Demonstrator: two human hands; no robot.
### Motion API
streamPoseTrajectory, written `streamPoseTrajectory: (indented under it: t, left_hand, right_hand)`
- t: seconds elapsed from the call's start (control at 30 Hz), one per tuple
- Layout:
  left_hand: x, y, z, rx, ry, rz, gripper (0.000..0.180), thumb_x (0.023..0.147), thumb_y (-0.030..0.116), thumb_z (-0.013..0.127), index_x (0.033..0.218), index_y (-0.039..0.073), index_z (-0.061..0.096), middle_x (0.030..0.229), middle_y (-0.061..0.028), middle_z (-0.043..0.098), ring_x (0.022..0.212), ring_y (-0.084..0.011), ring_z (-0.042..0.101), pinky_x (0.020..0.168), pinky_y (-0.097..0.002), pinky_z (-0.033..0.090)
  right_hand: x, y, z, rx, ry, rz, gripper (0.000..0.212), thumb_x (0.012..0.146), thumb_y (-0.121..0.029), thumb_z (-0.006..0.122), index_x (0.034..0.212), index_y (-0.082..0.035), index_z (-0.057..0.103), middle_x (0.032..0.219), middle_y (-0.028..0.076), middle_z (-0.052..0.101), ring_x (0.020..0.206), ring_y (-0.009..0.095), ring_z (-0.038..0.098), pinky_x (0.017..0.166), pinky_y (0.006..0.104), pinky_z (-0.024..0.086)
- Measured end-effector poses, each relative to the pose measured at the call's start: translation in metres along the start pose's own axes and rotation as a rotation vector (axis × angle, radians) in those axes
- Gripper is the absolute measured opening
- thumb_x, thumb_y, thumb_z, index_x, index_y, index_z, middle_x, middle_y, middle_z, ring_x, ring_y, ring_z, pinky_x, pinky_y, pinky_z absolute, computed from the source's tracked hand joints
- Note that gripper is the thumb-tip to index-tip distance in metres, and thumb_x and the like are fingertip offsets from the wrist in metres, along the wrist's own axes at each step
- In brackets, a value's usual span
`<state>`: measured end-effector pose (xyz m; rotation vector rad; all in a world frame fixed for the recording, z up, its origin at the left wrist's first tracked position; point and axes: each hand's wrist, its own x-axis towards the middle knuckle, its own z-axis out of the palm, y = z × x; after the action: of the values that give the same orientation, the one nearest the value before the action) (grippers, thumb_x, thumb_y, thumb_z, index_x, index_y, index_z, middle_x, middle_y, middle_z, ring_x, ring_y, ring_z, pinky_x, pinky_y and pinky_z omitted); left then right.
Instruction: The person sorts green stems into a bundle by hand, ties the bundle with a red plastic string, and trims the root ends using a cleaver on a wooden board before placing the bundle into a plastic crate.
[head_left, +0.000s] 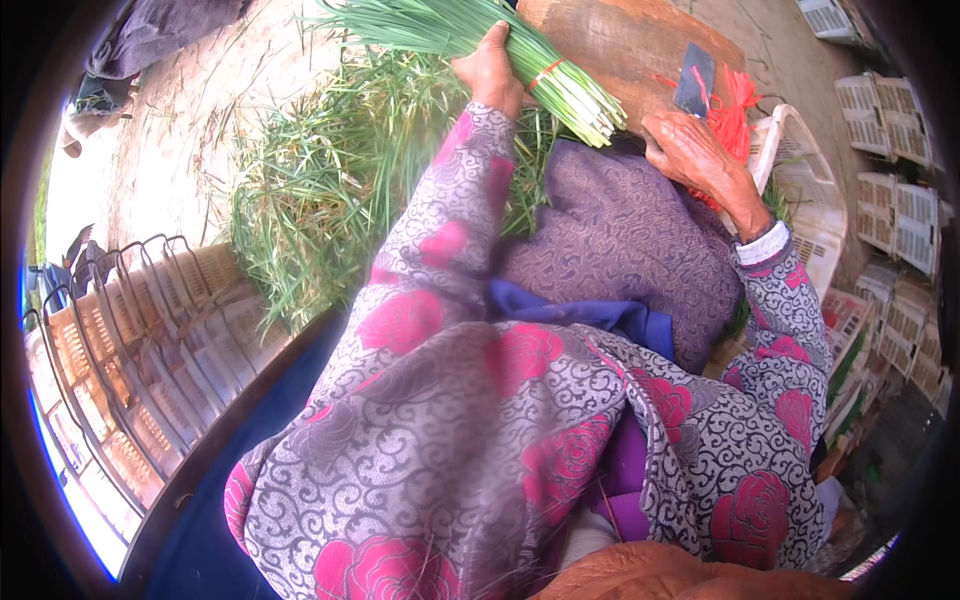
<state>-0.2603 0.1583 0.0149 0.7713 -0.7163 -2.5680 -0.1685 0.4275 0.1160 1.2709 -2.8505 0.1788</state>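
My left hand grips a bundle of long green chives tied with a red band, its pale cut ends pointing right over the edge of a round wooden block. My right hand rests at the near edge of that block, just below a dark cleaver blade lying among red rubber bands. Whether its fingers touch the cleaver handle I cannot tell. Both forearms wear grey sleeves with pink roses. My purple-clad lap lies beneath the hands.
A loose heap of green chives lies on the ground at the left. Stacked plastic crates stand at the lower left, a white crate sits right of the block, and more white crates line the right side.
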Motion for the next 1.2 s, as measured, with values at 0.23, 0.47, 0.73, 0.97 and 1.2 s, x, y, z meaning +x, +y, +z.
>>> streamPoseTrajectory:
  t: [0.23,0.47,0.73,0.97,1.2]
  left_hand:
    - [0.012,-0.004,0.010,-0.059,0.089,0.080,0.042,0.083,0.001,0.077,0.115,-0.011,0.054,0.109,-0.0172,0.067,0.094,-0.0291,0.069,0.087,-0.0428,0.060]
    - [0.014,-0.015,0.016,-0.051,0.019,0.072,0.043,0.084,0.002,0.078,0.116,-0.010,0.053,0.109,-0.0175,0.067,0.094,-0.0286,0.069,0.087,-0.0432,0.060]
    - [0.012,-0.036,0.015,-0.033,0.024,0.004,0.064,0.081,-0.009,0.075,0.135,-0.001,0.042,0.125,-0.0165,0.060,0.107,-0.0300,0.065,0.094,-0.0416,0.057]
    - [0.039,-0.067,0.000,0.001,0.064,-0.112,0.064,0.079,-0.007,0.077,0.129,-0.004,0.037,0.124,-0.0202,0.057,0.104,-0.0320,0.064,0.088,-0.0443,0.059]
    - [0.022,-0.067,0.008,0.102,0.088,-0.042,0.044,0.080,-0.003,0.075,0.116,-0.006,0.051,0.111,-0.0201,0.064,0.097,-0.0326,0.067,0.091,-0.0460,0.058]
  right_hand:
    - [0.014,0.002,-0.028,0.295,-0.027,0.247,0.008,0.084,0.001,0.057,0.092,0.002,0.060,0.080,0.016,0.063,0.069,0.031,0.061,0.067,0.0396,0.049]
    - [0.049,-0.008,-0.005,0.406,0.264,0.190,0.021,0.089,-0.019,0.071,0.099,-0.001,0.068,0.090,0.014,0.068,0.078,0.033,0.068,0.071,0.0422,0.052]
    - [0.055,0.006,0.032,0.192,0.155,0.146,0.026,0.088,-0.023,0.069,0.093,0.002,0.065,0.084,0.022,0.065,0.082,0.043,0.066,0.073,0.0495,0.051]
    - [0.061,0.018,0.044,0.268,-0.049,0.174,0.025,0.089,-0.019,0.059,0.084,0.005,0.059,0.080,0.028,0.063,0.082,0.048,0.064,0.071,0.0542,0.050]
    - [0.052,0.030,0.058,0.191,-0.028,0.011,0.018,0.088,-0.014,0.060,0.092,0.004,0.060,0.086,0.025,0.061,0.084,0.045,0.062,0.078,0.0503,0.050]
